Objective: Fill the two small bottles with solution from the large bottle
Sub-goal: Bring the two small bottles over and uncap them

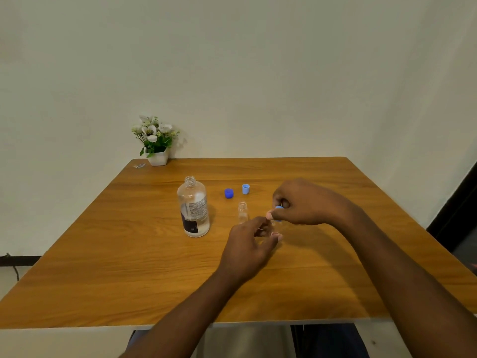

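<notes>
Small bottle sits between both hands' grip, cap on top.

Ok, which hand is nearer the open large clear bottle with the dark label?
Left. The left hand sits just right of the large clear bottle, holding a small bottle's base. The right hand is farther right, gripping a light blue cap.

Soft, even indoor light; faint shadows lie on the worktop under the arms. Wide-angle bending at edges; details slightly soft.
</notes>
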